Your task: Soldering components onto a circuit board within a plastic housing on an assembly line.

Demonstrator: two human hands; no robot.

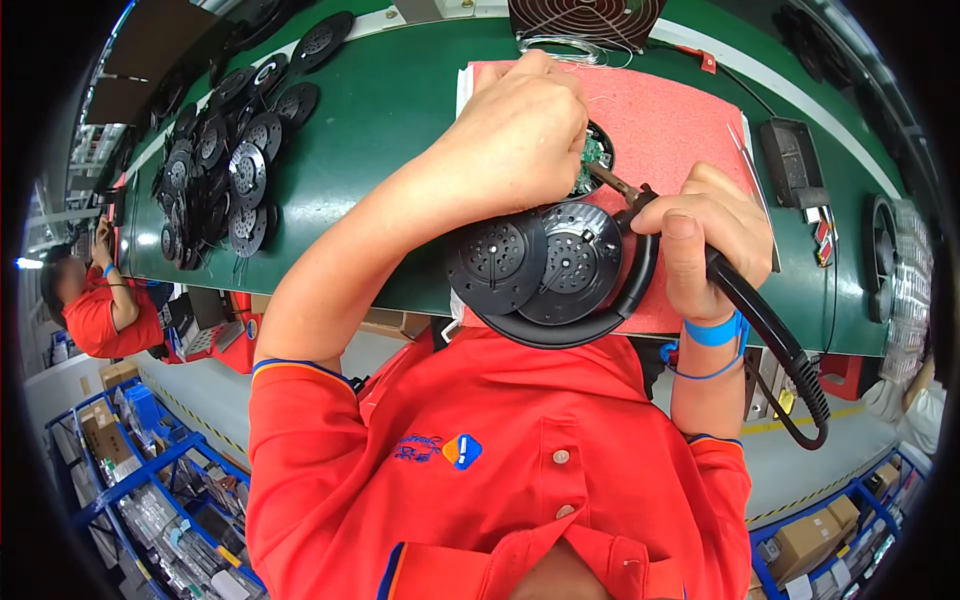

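My right hand [715, 235] is closed around the black handle of a soldering iron [740, 292], its cord looping down at the right. The metal tip points left and reaches a small green circuit board [597, 152] in a round black ear cup. Over that cup's left side lies my left hand [525, 125], fingers curled in; what they hold, if anything, is hidden. Below both hands, two round black perforated speaker plates [497, 262] overlap inside the curve of a black headband [560, 332]. These parts rest on a pink foam mat [690, 120].
Many similar black discs [248, 172] are heaped on the green table [370, 110] at the left. A coil of thin silvery wire [570, 50] lies before a fan grille [590, 18]. Tweezers [745, 160] and a black tray [792, 160] are at the right. A co-worker [110, 310] sits far left.
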